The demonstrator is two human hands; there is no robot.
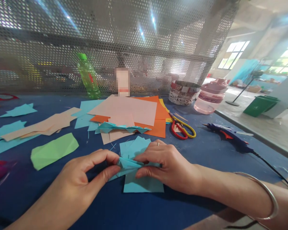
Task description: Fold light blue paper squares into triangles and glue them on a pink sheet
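Between my two hands is a folded piece of light blue paper (128, 163), held just above the table. Thumb and fingers of my left hand (86, 174) pinch its left end. Its right end is pinched by my right hand (166, 166), which wears a ring, with a bangle further up the arm. Under the folded piece lie flat light blue paper sheets (144, 185), partly covered by my fingers. A strip of folded blue paper (122, 127) rests behind them, at the front of a paper pile.
Pink sheets (124, 108) top orange paper (159, 127) at the back. Scissors (182, 126) and a glue gun (228, 137) lie to the right, before a round basket (183, 92) and a pink bottle (210, 97). Leftward are green paper (55, 151) and a green bottle (88, 76).
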